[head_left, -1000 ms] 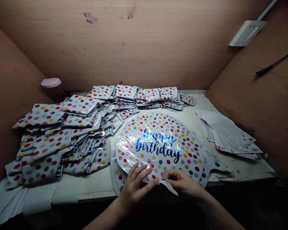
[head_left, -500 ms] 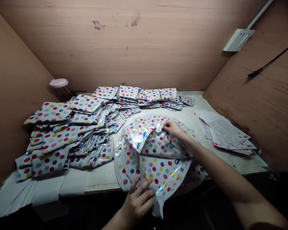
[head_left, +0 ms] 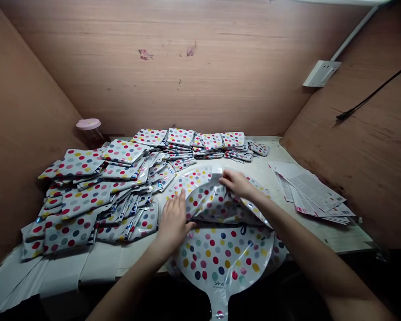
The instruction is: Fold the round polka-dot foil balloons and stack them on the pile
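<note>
A flat, polka-dotted foil balloon [head_left: 227,254] lies in front of me, its tail hanging down past the table edge. Its upper part is bent up and creased across the middle, with a small dark ribbon loop near the crease. My right hand [head_left: 236,183] pinches the upper edge of the balloon beside a pale tab. At the left side, my left hand [head_left: 173,218] rests with fingers stretched and thumb apart, touching the raised part. More flat dotted balloons [head_left: 189,180] lie beneath this one.
Folded dotted packets [head_left: 87,198] are heaped at the left, with more stacks [head_left: 210,141] along the back wall. A pink-lidded cup [head_left: 89,125] stands in the back left corner. Printed sheets [head_left: 317,191] lie at the right. Pale strips [head_left: 65,269] overhang the front left edge.
My left hand has moved up from the balloon's lower part to its left side. The lower part has spread flat with its tail straight down. My right hand still grips the upper edge.
</note>
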{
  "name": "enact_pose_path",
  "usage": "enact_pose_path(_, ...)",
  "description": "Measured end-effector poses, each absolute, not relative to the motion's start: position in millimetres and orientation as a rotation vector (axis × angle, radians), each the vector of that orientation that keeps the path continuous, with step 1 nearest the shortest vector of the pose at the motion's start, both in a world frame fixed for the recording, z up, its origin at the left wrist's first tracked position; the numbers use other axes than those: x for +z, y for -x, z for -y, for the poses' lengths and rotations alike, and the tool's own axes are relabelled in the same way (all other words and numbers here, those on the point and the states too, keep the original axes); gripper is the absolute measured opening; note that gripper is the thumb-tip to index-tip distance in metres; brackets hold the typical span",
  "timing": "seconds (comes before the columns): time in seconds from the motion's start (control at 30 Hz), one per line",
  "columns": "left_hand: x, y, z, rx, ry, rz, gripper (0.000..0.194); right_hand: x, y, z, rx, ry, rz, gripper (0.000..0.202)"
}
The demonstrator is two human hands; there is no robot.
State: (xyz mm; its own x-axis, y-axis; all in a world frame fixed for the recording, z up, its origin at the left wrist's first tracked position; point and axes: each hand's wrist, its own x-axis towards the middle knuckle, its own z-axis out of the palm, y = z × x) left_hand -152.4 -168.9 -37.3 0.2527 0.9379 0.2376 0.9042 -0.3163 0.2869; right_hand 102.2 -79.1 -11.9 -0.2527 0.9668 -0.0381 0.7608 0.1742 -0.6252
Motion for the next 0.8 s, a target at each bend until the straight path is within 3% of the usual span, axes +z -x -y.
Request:
enact_pose_path(0.07,-48,166,158,0.26,-2.373,-1.717,0.04,-18,-111,138,0.646,1.456,2.109,0.029)
enact_pose_path(0.13,-60,187,157,0.204,-2.288,-1.601,0.03,-40,-130,191,0.616,1.31,2.248,0.057)
enact_pose_path(0.17,-66,198,157,0.232,-2.227,-1.544,0.031,-56,-143,211,0.601,1.313,2.276,0.053)
enact_pose_path(0.23,-72,215,156,0.308,-2.093,-1.488,0.032,-84,-172,230,0.591,1.4,2.209,0.024)
enact_pose_path(0.27,-73,220,152,0.324,-2.041,-1.49,0.031,-95,-186,229,0.614,1.46,2.153,0.022)
enact_pose_path(0.43,-69,211,110,0.244,-1.976,-1.74,0.028,-96,-213,172,0.677,2.045,1.951,0.041)
enact_pose_path(0.6,-76,179,111,0.198,-1.978,-2.083,0.036,-86,-193,117,0.61,2.484,1.933,0.045)
enact_pose_path(0.7,-86,155,141,0.389,-2.461,-1.807,0.042,-91,-188,100,0.615,2.541,1.945,0.045)
enact_pose_path(0.77,-94,140,156,0.364,-2.711,-1.441,0.044,-94,-190,94,0.607,2.567,1.943,0.045)
enact_pose_path(0.8,-97,135,161,0.298,-2.731,-1.336,0.054,-94,-192,93,0.59,2.58,1.937,0.047)
